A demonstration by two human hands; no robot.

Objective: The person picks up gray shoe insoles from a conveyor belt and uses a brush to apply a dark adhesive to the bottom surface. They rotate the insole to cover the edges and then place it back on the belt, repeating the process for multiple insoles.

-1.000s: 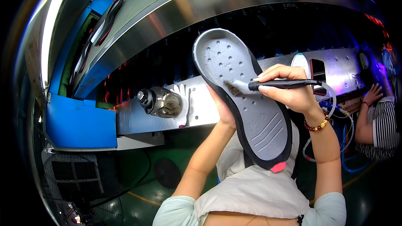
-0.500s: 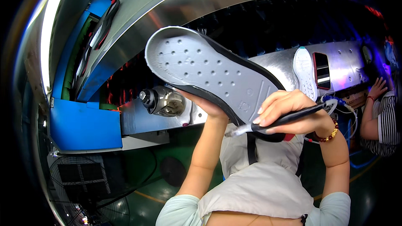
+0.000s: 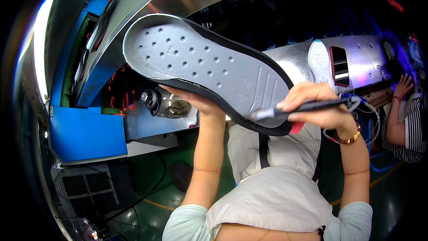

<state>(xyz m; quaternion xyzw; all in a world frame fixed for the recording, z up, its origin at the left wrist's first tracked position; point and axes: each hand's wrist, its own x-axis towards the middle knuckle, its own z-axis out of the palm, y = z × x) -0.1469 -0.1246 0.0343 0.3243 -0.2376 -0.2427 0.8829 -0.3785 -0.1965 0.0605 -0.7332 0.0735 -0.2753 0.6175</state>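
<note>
A large grey shoe sole (image 3: 196, 62) with a black rim and rows of small dimples is held tilted before me, its heel end at the upper left. My left hand (image 3: 203, 101) grips it from beneath along the near edge; most of those fingers are hidden behind it. In my right hand (image 3: 314, 105) is a black-handled brush (image 3: 262, 114) with a pale tip. The tip touches the grey face near the toe end, close to the black rim. A small red patch (image 3: 296, 127) shows at the toe.
Behind the sole a clear bottle with a black cap (image 3: 171, 105) lies on the metal bench. A white sole (image 3: 318, 60) and a red-edged phone (image 3: 340, 67) rest farther right. Another person's hand (image 3: 403, 85) is at the far right. A fan (image 3: 91, 192) stands lower left.
The sole has shifted left and slightly up with my left hand. The brush tip has moved from beside the near edge onto the grey face.
</note>
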